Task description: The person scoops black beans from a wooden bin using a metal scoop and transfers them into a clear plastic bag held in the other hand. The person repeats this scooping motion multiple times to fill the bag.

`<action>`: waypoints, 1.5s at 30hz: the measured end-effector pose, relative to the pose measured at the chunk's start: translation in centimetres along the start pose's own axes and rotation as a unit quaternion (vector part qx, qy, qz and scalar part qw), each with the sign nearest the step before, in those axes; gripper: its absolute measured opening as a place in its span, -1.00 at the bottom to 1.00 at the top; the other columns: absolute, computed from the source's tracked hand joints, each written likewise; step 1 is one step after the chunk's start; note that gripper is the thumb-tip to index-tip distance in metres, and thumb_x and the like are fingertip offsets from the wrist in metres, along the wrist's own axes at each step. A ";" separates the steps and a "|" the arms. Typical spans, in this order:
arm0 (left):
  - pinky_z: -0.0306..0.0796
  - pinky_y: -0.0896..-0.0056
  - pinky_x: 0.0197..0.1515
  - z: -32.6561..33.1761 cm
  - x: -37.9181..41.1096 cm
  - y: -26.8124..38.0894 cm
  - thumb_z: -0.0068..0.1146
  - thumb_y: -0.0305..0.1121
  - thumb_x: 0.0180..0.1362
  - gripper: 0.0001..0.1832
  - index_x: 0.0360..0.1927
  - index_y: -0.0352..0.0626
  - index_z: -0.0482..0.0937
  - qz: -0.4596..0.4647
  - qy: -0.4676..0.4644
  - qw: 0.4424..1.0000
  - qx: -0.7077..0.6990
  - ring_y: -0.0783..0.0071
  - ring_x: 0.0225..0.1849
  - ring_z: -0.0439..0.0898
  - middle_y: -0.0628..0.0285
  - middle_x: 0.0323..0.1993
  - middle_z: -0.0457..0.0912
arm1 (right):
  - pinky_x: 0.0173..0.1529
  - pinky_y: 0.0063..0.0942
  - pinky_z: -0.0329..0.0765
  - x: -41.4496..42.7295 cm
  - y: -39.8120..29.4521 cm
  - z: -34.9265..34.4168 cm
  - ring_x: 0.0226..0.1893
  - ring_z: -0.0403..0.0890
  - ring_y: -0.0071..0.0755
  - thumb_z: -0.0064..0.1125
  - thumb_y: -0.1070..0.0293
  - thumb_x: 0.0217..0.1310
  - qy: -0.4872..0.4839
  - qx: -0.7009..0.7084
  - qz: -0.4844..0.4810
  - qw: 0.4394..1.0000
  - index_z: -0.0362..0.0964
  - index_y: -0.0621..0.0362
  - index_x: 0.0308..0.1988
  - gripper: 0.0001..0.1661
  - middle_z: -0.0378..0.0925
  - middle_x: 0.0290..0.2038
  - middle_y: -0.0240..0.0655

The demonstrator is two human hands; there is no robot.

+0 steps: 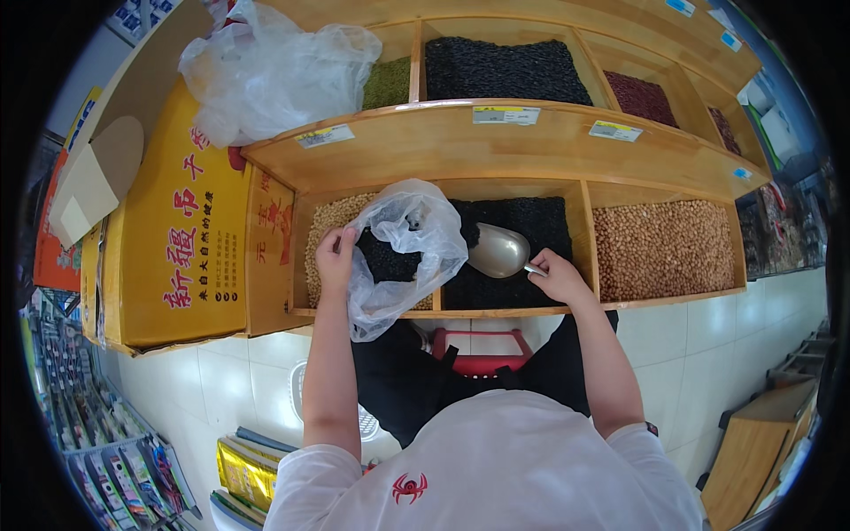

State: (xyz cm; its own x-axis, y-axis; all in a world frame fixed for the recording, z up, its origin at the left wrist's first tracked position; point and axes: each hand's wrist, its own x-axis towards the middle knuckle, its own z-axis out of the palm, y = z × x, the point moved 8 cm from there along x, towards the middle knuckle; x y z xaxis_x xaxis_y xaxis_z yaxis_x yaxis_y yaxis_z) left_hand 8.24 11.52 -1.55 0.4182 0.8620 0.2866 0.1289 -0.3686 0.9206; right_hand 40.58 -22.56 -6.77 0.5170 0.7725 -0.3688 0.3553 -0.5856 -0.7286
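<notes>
My left hand (336,260) grips the rim of a clear plastic bag (431,265), which stands with its mouth spread and dark beans (384,257) inside. The bag rests over the front bin of pale yellow beans (332,216). Closed on the handle of a metal scoop (499,251) is my right hand (561,277). The scoop lies over the neighbouring bin of black beans or seeds (508,292), its mouth towards the bag, with some dark grains at its front edge.
A front bin at the right holds light brown peanuts or beans (664,249). Behind a wooden divider (505,149) with price tags are bins of black beans (505,70), green beans (388,83) and red beans (641,99). Crumpled plastic bags (272,73) and a yellow carton (179,245) are at the left.
</notes>
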 end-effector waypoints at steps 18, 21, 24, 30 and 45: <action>0.48 0.48 -0.05 0.2 -0.3 0.0 0.12 -0.32 0.46 -0.71 -0.27 -0.38 0.66 -0.018 -0.022 0.999 0.024 0.51 -0.22 0.61 0.23 -0.28 0.67 | -0.42 -0.55 0.47 0.8 1.9 -0.6 -0.47 0.54 -0.57 0.40 0.46 0.09 0.014 0.237 0.023 0.971 0.53 0.19 -0.18 -0.73 0.62 -0.40 -0.36; 0.48 0.48 -0.05 0.1 -0.3 -0.2 0.12 -0.31 0.46 -0.70 -0.27 -0.38 0.66 -0.015 -0.024 0.999 0.024 0.50 -0.22 0.62 0.23 -0.28 0.67 | -0.43 -0.55 0.46 0.6 1.4 -0.8 -0.47 0.53 -0.58 0.39 0.48 0.09 0.018 0.233 0.024 0.972 0.52 0.20 -0.18 -0.74 0.62 -0.39 -0.36; 0.48 0.47 -0.05 0.1 -0.3 0.1 0.12 -0.31 0.46 -0.70 -0.27 -0.38 0.66 -0.004 -0.026 0.999 0.025 0.49 -0.22 0.62 0.22 -0.28 0.67 | -0.43 -0.56 0.45 0.4 1.2 -1.2 -0.47 0.52 -0.59 0.38 0.50 0.10 0.036 0.244 0.014 0.969 0.52 0.20 -0.18 -0.74 0.60 -0.39 -0.38; 0.48 0.47 -0.05 0.2 -0.3 0.6 0.13 -0.32 0.45 -0.71 -0.27 -0.38 0.65 -0.011 -0.024 0.999 0.030 0.49 -0.22 0.62 0.21 -0.28 0.67 | -0.43 -0.57 0.43 0.3 0.8 -1.7 -0.46 0.50 -0.62 0.36 0.53 0.11 0.058 0.281 -0.028 0.958 0.49 0.20 -0.20 -0.76 0.58 -0.38 -0.41; 0.42 0.49 -0.06 0.2 -0.4 1.3 0.19 -0.33 0.41 -0.75 -0.29 -0.35 0.63 -0.010 -0.015 0.999 0.041 0.48 -0.20 0.56 0.26 -0.31 0.59 | -0.15 -0.60 0.52 -2.1 -2.0 -3.0 -0.26 0.61 -0.61 0.31 0.54 0.24 0.099 0.286 -0.080 0.950 0.48 0.22 -0.09 -0.76 0.66 -0.25 -0.38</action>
State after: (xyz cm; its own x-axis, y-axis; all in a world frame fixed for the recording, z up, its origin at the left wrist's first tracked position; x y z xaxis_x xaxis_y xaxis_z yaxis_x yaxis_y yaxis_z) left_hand 8.44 10.63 -0.53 0.4415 0.8588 0.2598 0.2104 -0.3806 0.9005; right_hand 41.13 -23.76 -2.77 0.6482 0.7461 -0.1523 -0.0100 -0.1917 -0.9814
